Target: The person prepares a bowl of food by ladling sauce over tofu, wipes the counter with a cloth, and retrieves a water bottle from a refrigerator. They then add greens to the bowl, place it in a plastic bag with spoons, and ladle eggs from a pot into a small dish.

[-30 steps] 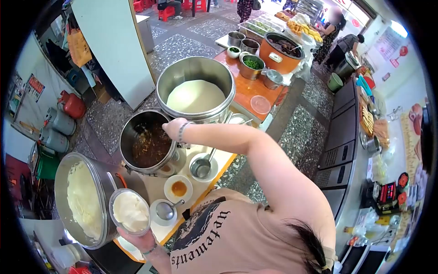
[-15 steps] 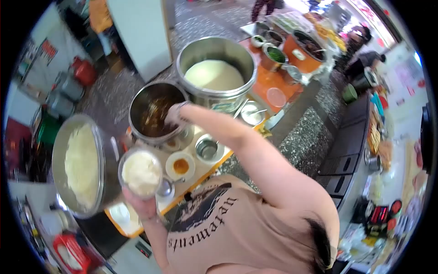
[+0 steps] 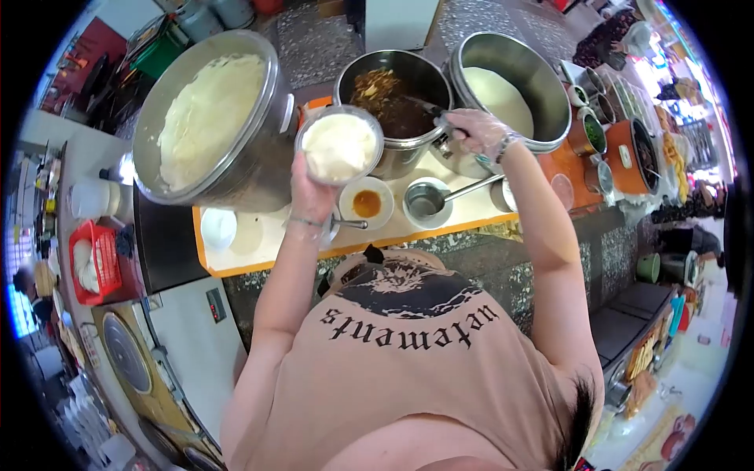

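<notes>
My left hand (image 3: 312,192), in a clear plastic glove, is closed around a clear round bowl (image 3: 340,146) filled with soft white curd. Over the rim of the brown broth pot (image 3: 393,145), my right hand (image 3: 477,129), gloved too, grips what looks like a metal ladle (image 3: 428,106). The ladle's lower end is at the dark broth, where brown strips float, and is partly hidden. Below the hands stand a white bowl of amber sauce (image 3: 366,204) and a small steel dipper (image 3: 426,199) resting in a white bowl.
A large steel vat of white curd (image 3: 212,118) stands left, and a pot of white liquid (image 3: 499,98) right. Beyond it are an orange container (image 3: 632,157) and a pot of chopped greens (image 3: 594,133). A red basket (image 3: 94,263) sits far left; other people are at the right.
The view has turned rightward and levelled. My right hand has come up from inside the broth pot to its right rim, where the ladle now shows. My left hand still holds the bowl.
</notes>
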`<state>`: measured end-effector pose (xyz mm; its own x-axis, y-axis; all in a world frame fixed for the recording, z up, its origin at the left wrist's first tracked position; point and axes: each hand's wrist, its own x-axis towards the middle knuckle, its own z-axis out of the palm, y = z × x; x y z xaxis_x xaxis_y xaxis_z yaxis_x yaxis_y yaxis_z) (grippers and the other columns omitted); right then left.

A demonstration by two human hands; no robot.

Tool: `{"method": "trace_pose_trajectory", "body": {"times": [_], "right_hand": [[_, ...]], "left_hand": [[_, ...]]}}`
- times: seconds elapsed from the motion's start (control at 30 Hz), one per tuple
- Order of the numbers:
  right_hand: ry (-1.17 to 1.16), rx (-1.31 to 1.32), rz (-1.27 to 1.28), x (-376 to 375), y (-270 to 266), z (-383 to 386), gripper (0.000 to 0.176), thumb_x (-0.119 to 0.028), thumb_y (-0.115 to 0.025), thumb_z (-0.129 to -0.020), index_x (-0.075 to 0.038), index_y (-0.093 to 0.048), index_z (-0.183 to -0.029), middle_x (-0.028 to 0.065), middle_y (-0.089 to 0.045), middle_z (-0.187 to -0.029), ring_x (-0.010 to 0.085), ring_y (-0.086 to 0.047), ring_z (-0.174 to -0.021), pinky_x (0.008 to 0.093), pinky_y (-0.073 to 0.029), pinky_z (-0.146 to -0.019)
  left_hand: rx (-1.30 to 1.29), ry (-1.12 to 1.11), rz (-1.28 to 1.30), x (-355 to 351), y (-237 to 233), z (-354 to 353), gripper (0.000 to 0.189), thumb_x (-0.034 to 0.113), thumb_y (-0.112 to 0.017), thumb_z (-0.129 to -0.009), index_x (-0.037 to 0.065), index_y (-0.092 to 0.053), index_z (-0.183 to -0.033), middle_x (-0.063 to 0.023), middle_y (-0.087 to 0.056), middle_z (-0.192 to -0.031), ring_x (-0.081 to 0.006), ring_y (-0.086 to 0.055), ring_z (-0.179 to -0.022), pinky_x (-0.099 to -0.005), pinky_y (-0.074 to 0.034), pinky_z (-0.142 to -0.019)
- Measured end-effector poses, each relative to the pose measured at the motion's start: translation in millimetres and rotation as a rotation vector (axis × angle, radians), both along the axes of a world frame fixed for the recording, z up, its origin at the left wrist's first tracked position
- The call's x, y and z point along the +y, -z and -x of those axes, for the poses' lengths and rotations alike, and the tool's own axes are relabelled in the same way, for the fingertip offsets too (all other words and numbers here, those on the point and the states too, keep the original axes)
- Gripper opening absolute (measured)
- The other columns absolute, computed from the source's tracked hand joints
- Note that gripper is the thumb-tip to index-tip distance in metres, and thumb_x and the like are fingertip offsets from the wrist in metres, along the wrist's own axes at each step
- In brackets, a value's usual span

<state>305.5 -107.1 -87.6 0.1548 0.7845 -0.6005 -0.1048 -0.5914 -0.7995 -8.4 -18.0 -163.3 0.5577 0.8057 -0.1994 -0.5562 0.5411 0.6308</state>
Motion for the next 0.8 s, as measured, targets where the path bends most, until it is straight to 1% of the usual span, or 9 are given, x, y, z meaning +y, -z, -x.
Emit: {"method": "trace_pose_trajectory", "body": {"times": [0.2,0.23,0.33,0.37,0.53,0.67,0.7,0.73,0.8], "right_hand": [[0.085,-0.105,0.020,-12.3,-41.5,0.5,0.031,-0.027,-0.056,-0.091,-0.007,-0.054,-0.116,-0.0047,-0.046,-0.063,0.0040,-0.028,-0.040,0.0196,-0.023,-0.036],[0.085,-0.127,0.007,-16.5,-50.5,2.2,0.035,-0.028,-0.055,-0.092,-0.007,-0.052,-0.119,-0.0047,-0.047,-0.064,0.0034,-0.028,-0.041,0.0191,-0.022,-0.037],[0.004,-0.085,-0.018,-26.7,-67.4,-3.7,0.038,-0.028,-0.055,-0.092,-0.006,-0.051,-0.123,-0.0050,-0.047,-0.064,0.0031,-0.028,-0.042,0.0185,-0.022,-0.037],[-0.008,-0.110,-0.006,-30.9,-73.6,-2.9,0.041,-0.028,-0.054,-0.092,-0.005,-0.050,-0.126,-0.0053,-0.046,-0.064,0.0026,-0.029,-0.043,0.0174,-0.023,-0.038],[-0.122,-0.270,0.014,-39.7,-101.6,15.7,0.042,-0.029,-0.055,-0.091,-0.003,-0.052,-0.123,-0.0052,-0.046,-0.064,0.0025,-0.034,-0.046,0.0180,-0.025,-0.040],[-0.249,-0.371,-0.019,-45.5,-94.6,29.2,0.041,-0.029,-0.055,-0.090,0.000,-0.055,-0.120,-0.0047,-0.045,-0.063,0.0038,-0.037,-0.052,0.0199,-0.029,-0.046],[-0.278,-0.430,-0.048,-48.3,-94.3,33.9,0.039,-0.028,-0.056,-0.090,0.000,-0.056,-0.117,-0.0023,-0.047,-0.062,0.0062,-0.042,-0.056,0.0226,-0.035,-0.050],[-0.276,-0.430,-0.049,-51.1,-90.1,36.8,0.039,-0.028,-0.056,-0.090,0.000,-0.056,-0.117,-0.0023,-0.047,-0.062,0.0062,-0.042,-0.056,0.0226,-0.035,-0.050],[-0.333,-0.747,-0.159,-56.9,-80.7,44.2,0.034,-0.023,-0.056,-0.090,-0.001,-0.056,-0.116,0.0023,-0.050,-0.064,0.0098,-0.046,-0.058,0.0263,-0.039,-0.054]], "left_hand": [[0.003,-0.029,0.007,24.3,22.8,-19.8,0.057,0.049,-0.031,-0.095,0.012,-0.037,-0.137,-0.0083,-0.047,-0.136,-0.0254,-0.047,-0.123,-0.0431,-0.043,-0.099],[-0.037,-0.039,0.037,26.3,21.8,-21.1,0.051,0.043,-0.036,-0.096,0.007,-0.039,-0.133,-0.0107,-0.049,-0.132,-0.0248,-0.052,-0.117,-0.0411,-0.048,-0.092],[-0.016,-0.033,0.042,30.8,20.1,-29.5,0.053,0.044,-0.036,-0.096,0.007,-0.038,-0.134,-0.0110,-0.050,-0.131,-0.0250,-0.053,-0.116,-0.0399,-0.049,-0.091],[0.034,0.006,-0.003,34.2,22.7,-32.9,0.056,0.051,-0.030,-0.095,0.015,-0.038,-0.137,-0.0062,-0.046,-0.136,-0.0239,-0.049,-0.122,-0.0408,-0.044,-0.098],[0.016,0.007,0.009,38.7,17.5,-47.6,0.056,0.051,-0.028,-0.096,0.014,-0.037,-0.138,-0.0070,-0.045,-0.137,-0.0245,-0.045,-0.125,-0.0413,-0.043,-0.100],[-0.055,0.012,0.004,44.2,16.3,-53.6,0.056,0.049,-0.028,-0.097,0.012,-0.036,-0.138,-0.0088,-0.042,-0.139,-0.0262,-0.042,-0.127,-0.0442,-0.040,-0.102],[-0.055,0.014,0.004,44.4,14.7,-53.8,0.056,0.049,-0.028,-0.097,0.012,-0.036,-0.138,-0.0088,-0.042,-0.139,-0.0262,-0.042,-0.127,-0.0442,-0.040,-0.102],[-0.046,0.006,0.018,44.1,12.5,-53.7,0.056,0.048,-0.029,-0.097,0.011,-0.035,-0.138,-0.0092,-0.042,-0.139,-0.0265,-0.043,-0.127,-0.0451,-0.040,-0.103],[-0.037,0.000,0.031,44.4,11.8,-53.5,0.056,0.048,-0.031,-0.097,0.011,-0.035,-0.138,-0.0095,-0.042,-0.139,-0.0268,-0.043,-0.127,-0.0460,-0.040,-0.103]]}}
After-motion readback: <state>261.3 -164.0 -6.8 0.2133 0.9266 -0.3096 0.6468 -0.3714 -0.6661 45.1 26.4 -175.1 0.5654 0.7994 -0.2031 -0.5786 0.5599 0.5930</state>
